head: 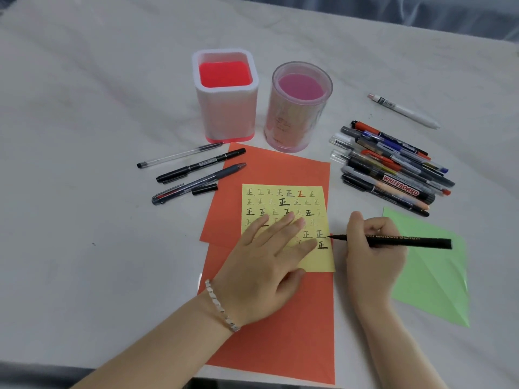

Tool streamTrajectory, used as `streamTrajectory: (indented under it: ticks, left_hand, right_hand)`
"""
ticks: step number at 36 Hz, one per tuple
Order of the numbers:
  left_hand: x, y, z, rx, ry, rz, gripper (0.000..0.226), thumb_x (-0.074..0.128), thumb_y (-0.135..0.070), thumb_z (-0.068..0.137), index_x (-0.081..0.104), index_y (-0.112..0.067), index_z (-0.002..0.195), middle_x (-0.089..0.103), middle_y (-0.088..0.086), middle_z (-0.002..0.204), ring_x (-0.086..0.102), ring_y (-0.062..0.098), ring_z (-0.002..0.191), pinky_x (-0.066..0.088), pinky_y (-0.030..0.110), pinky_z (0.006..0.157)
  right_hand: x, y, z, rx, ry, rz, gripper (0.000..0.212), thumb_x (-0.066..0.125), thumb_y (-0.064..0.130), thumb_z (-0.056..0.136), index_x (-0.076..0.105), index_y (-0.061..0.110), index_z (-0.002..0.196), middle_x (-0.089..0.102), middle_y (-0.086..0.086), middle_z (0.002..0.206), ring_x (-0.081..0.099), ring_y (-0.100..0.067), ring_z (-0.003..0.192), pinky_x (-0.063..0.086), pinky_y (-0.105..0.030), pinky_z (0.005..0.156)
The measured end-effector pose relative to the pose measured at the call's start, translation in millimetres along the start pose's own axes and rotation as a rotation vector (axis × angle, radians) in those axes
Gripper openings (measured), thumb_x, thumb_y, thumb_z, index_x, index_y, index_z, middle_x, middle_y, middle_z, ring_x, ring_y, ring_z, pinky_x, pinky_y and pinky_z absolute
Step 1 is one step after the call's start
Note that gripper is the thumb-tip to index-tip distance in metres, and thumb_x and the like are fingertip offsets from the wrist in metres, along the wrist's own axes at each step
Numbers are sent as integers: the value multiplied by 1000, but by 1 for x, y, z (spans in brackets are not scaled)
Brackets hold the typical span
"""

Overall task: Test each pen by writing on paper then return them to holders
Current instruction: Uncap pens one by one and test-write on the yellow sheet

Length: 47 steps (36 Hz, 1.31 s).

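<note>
A yellow paper [283,200] covered with rows of written marks lies on orange sheets [280,167]. My left hand [266,254] lies flat on the yellow paper, fingers spread. My right hand [370,248] grips an uncapped black pen [404,240], whose tip touches the paper's right edge. A square white holder with a red bottom [224,94] and a round clear pink holder [297,108] stand behind the paper; no pens show inside either. Right of the paper lies a pile of several pens [393,167].
Three pens [193,171] and a loose black cap [205,190] lie left of the orange sheets. A white pen [404,110] lies alone at the far right. A green sheet [432,270] sits under my right hand's side. A white cloth [98,136] covers the table.
</note>
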<state>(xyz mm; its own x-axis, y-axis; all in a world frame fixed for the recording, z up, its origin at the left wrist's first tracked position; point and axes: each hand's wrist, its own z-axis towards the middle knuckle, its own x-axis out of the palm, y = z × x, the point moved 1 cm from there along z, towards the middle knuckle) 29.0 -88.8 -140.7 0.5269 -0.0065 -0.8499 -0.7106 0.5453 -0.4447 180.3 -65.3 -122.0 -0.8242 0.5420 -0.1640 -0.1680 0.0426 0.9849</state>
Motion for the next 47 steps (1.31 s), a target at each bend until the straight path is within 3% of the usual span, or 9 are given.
streamTrajectory:
  ticks: [3, 9, 14, 26, 29, 31, 34, 39, 47]
  left_hand:
    - [-21, 13, -3, -104, -137, 57, 30, 50, -19, 84, 65, -11, 109, 62, 6, 116, 58, 18, 105, 45, 39, 87]
    - [-62, 63, -7, -405, -309, 303, 25, 67, -12, 76, 65, -9, 101, 61, 10, 100, 45, 23, 88, 47, 40, 70]
    - [-70, 83, -9, -410, -243, 331, 19, 80, -10, 69, 70, -9, 85, 60, 11, 84, 50, 32, 75, 47, 39, 59]
    - [-65, 80, 5, -427, -88, 340, 22, 83, -7, 60, 63, -4, 66, 55, 12, 73, 52, 33, 65, 48, 38, 54]
    - [-72, 60, 8, -477, -120, 117, 10, 70, -13, 79, 61, -9, 81, 57, 2, 81, 53, 22, 77, 40, 26, 69]
    - [-74, 41, 8, -580, -125, -140, 5, 61, -19, 86, 57, -20, 85, 55, -12, 78, 51, 4, 72, 35, 12, 64]
    - [-74, 14, 9, -616, -207, -414, 21, 67, -15, 81, 56, -33, 79, 61, -21, 77, 56, -8, 76, 37, 2, 65]
    - [-78, -15, 13, -599, -221, -619, 25, 70, -16, 78, 62, -40, 80, 67, -21, 79, 58, -6, 73, 44, 9, 66]
    - [-81, -27, 16, -551, -192, -625, 25, 68, -21, 78, 61, -45, 78, 62, -30, 90, 56, -2, 72, 43, 11, 66]
  right_hand:
    - [0, 2, 0, 59, 60, 50, 33, 60, 11, 87, 41, 13, 60, 42, 7, 36, 37, -6, 35, 30, -12, 39]
    - [0, 4, 1, 36, 157, -36, 41, 65, 16, 84, 41, 20, 51, 44, -14, 51, 40, -22, 49, 31, -22, 45]
    - [3, 10, 2, 26, 207, -71, 38, 64, 12, 84, 40, 12, 53, 43, -4, 46, 37, -9, 41, 32, -14, 43]
    - [0, 27, 7, 39, 306, -99, 36, 64, 19, 84, 43, 11, 56, 47, -5, 42, 40, -10, 37, 35, -16, 43]
    - [1, 36, 7, 70, 350, -10, 27, 58, 16, 88, 49, 6, 65, 52, 1, 42, 47, -8, 41, 41, -14, 46]
    - [1, 44, 5, 118, 377, 92, 22, 53, 14, 90, 53, 5, 70, 61, -3, 49, 56, -10, 47, 47, -16, 51]
    - [0, 56, 2, 199, 400, 219, 27, 45, 18, 92, 55, 5, 70, 65, -9, 53, 61, -18, 49, 51, -20, 50]
    - [-6, 69, -5, 189, 358, 250, 35, 47, 25, 89, 54, 2, 64, 56, -7, 43, 51, -16, 39, 43, -19, 42]
    - [-9, 76, -6, 161, 348, 267, 35, 45, 17, 92, 53, 1, 62, 52, -6, 41, 48, -15, 38, 42, -20, 41]
